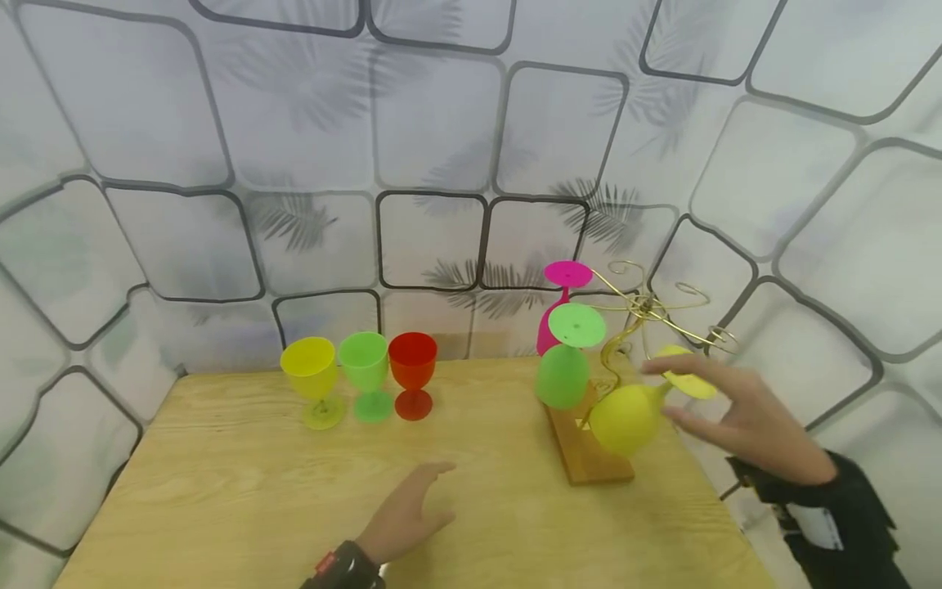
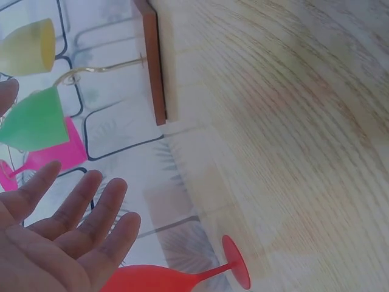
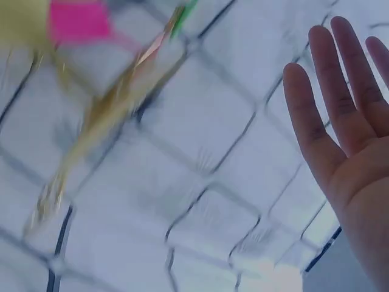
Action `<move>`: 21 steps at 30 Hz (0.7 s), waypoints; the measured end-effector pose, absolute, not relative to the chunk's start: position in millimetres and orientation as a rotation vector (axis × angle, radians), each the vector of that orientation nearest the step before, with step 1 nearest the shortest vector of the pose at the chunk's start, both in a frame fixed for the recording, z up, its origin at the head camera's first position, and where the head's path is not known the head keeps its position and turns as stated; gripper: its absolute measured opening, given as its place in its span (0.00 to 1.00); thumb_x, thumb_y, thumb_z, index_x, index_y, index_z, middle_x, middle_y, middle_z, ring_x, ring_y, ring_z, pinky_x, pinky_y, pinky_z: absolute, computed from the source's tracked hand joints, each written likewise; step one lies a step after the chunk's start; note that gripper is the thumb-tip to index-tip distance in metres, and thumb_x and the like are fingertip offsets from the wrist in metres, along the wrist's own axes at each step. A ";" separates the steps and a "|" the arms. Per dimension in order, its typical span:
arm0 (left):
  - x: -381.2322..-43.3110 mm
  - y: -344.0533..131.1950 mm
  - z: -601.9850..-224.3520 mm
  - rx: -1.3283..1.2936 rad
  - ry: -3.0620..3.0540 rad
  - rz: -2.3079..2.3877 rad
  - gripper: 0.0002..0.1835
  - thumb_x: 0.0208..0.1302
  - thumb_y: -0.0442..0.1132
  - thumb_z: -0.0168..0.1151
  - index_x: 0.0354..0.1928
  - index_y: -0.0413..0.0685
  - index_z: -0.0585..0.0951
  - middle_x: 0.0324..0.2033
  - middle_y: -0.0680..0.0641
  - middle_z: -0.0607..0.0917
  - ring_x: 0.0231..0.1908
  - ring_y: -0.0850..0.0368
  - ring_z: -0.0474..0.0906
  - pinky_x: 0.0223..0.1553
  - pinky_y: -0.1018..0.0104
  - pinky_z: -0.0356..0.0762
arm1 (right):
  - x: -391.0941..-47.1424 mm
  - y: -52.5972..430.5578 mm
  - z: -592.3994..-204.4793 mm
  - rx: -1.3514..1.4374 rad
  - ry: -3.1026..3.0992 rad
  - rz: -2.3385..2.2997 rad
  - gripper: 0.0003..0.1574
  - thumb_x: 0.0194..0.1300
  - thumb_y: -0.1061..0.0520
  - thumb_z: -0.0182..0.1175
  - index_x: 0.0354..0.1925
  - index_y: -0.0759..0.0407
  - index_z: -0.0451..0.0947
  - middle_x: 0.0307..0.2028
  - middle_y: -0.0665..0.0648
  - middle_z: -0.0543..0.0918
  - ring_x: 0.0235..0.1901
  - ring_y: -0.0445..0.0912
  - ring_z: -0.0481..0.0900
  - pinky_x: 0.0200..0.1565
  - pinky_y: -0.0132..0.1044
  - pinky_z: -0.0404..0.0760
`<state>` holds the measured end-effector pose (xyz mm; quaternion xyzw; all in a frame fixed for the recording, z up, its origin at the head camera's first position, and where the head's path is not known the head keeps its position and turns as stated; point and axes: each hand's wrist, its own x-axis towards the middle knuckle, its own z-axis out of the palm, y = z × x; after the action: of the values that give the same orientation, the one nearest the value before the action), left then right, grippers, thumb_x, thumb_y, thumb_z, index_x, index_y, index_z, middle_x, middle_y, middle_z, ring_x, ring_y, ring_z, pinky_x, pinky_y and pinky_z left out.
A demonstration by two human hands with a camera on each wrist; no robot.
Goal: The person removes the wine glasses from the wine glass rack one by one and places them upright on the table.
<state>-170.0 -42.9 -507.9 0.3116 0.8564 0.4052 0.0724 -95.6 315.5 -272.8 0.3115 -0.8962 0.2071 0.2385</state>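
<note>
My right hand (image 1: 758,417) is at the yellow goblet (image 1: 625,419), which hangs upside down on the gold wire rack (image 1: 644,306). Its thumb and fingers are spread apart by the goblet's stem and foot; the right wrist view shows the fingers straight. A green goblet (image 1: 562,376) and a pink goblet (image 1: 567,276) also hang bowl-down from the rack's arms. Over the front of the table, my left hand (image 1: 408,515) holds nothing, fingers extended and parted in the left wrist view.
On the left of the wooden table (image 1: 243,483) stand an upright yellow goblet (image 1: 309,368), a green goblet (image 1: 364,362) and a red goblet (image 1: 413,360) in a row. The rack's wooden base (image 1: 589,458) sits near the right edge. Patterned cloth walls (image 1: 434,123) rise behind and beside the table.
</note>
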 end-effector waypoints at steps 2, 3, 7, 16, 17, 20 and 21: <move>-170.3 -42.6 -506.6 0.931 2.573 1.214 0.31 0.58 0.46 0.63 0.63 0.48 0.68 0.61 0.45 0.73 0.59 0.46 0.71 0.58 0.45 0.72 | -98.7 336.3 -261.0 0.727 -2.510 0.468 0.39 0.40 0.70 0.72 0.54 0.57 0.76 0.52 0.43 0.79 0.54 0.24 0.69 0.54 0.12 0.65; -170.3 -42.7 -505.9 0.931 2.571 1.212 0.32 0.58 0.47 0.63 0.63 0.48 0.68 0.61 0.45 0.73 0.59 0.46 0.71 0.58 0.45 0.72 | -100.6 345.5 -258.1 0.660 -2.564 0.420 0.40 0.41 0.67 0.73 0.55 0.56 0.75 0.53 0.42 0.78 0.55 0.22 0.67 0.53 0.11 0.64; -169.8 -43.2 -504.3 0.921 2.569 1.213 0.32 0.57 0.46 0.64 0.64 0.48 0.67 0.61 0.44 0.73 0.59 0.45 0.72 0.57 0.44 0.72 | -111.3 371.3 -261.3 0.540 -2.770 0.320 0.43 0.47 0.56 0.73 0.62 0.50 0.69 0.58 0.51 0.75 0.53 0.30 0.68 0.50 0.29 0.75; -170.2 -46.0 -503.0 0.887 2.561 1.200 0.32 0.57 0.44 0.64 0.64 0.48 0.67 0.61 0.42 0.73 0.58 0.43 0.72 0.56 0.44 0.73 | -124.4 379.8 -275.2 0.565 -2.845 0.333 0.48 0.46 0.51 0.74 0.64 0.54 0.65 0.59 0.62 0.73 0.51 0.54 0.73 0.45 0.57 0.78; -170.2 -46.0 -503.1 0.891 2.563 1.203 0.32 0.57 0.44 0.64 0.64 0.48 0.67 0.60 0.42 0.73 0.58 0.43 0.72 0.56 0.44 0.73 | -125.0 379.5 -274.6 0.567 -2.845 0.323 0.47 0.47 0.51 0.73 0.64 0.55 0.66 0.59 0.63 0.73 0.50 0.55 0.74 0.45 0.56 0.78; -170.4 -46.4 -503.4 0.887 2.560 1.209 0.32 0.58 0.44 0.64 0.64 0.49 0.67 0.60 0.42 0.73 0.57 0.43 0.73 0.56 0.44 0.73 | -127.7 379.2 -272.1 0.564 -2.835 0.284 0.44 0.47 0.51 0.73 0.62 0.55 0.68 0.57 0.61 0.75 0.47 0.51 0.75 0.43 0.51 0.80; -170.4 -46.6 -503.1 0.886 2.557 1.212 0.32 0.58 0.44 0.64 0.64 0.49 0.67 0.60 0.42 0.73 0.57 0.43 0.73 0.55 0.44 0.73 | -128.4 379.4 -270.8 0.563 -2.831 0.270 0.44 0.48 0.51 0.73 0.62 0.54 0.69 0.56 0.60 0.76 0.47 0.48 0.75 0.42 0.47 0.80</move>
<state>-170.4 -46.6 -503.1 0.2977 0.8590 0.4071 0.0884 -128.4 379.4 -270.8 0.1927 -0.9693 0.0926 0.1212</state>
